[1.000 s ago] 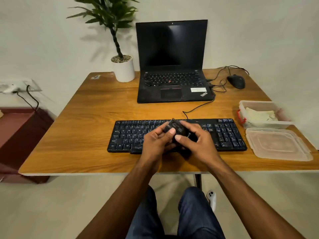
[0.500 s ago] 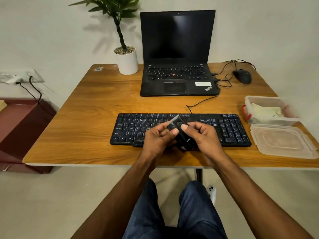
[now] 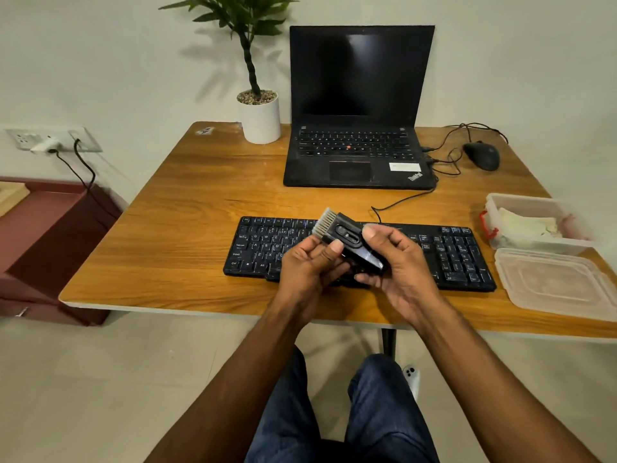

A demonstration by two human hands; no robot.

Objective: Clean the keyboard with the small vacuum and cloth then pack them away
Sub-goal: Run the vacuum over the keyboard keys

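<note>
Keyboard (image 3: 360, 252) lies flat near the front edge of the wooden surface (image 3: 187, 235), and everything else is best placed from it: the small vacuum (image 3: 350, 238) is held just above its middle rows, brush end (image 3: 323, 223) tilted up and to the left, not touching the keys. Both hands are clamped on the vacuum: the left hand (image 3: 310, 265) grips the body just behind the brush with its thumb on top, and the right hand (image 3: 397, 262) wraps the rear end, thumb resting near the oval switch. The step in hand looks like readying the tool, probably working that switch. To do it well, I would keep one hand steady on the body while the thumb works the control, then tip the bristles down onto the keys and draw them along the rows from one end to the other, pressing lightly so no key cap lifts. The cloth (image 3: 524, 225) sits in the open container (image 3: 494, 205) to the right of the keyboard, with the lid (image 3: 554, 279) just in front of that container, ready for wiping and packing later.
</note>
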